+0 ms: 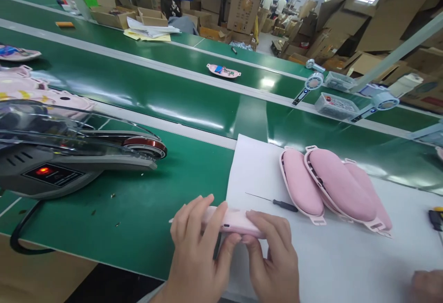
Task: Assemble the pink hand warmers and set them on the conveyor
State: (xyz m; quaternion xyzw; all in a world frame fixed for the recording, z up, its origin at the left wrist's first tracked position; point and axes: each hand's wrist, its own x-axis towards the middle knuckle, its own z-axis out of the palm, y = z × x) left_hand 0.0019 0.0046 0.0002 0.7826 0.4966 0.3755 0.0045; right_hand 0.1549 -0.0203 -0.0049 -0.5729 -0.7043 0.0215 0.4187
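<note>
Between both hands is a pink plastic oval casing [233, 222], held on edge, with a small dark slot in its side. My left hand [199, 243] grips its left part, fingers over the top and thumb below. My right hand [273, 247] pinches the right end, its thumb tip close to the left thumb. Just beyond the right hand, a thin screwdriver [284, 205] with a dark handle lies on the white sheet [249, 169]. Several padded pink oval units [341, 183] with strap loops lie overlapping to its right.
A tape dispenser [69, 164] with a lit red display stands at left on the green bench. Across the belt lies an opened pink casing [224, 70]. Handheld fans [313, 81] and a clear parts box [336, 105] sit at right. Another person's hand [427, 286] shows at lower right.
</note>
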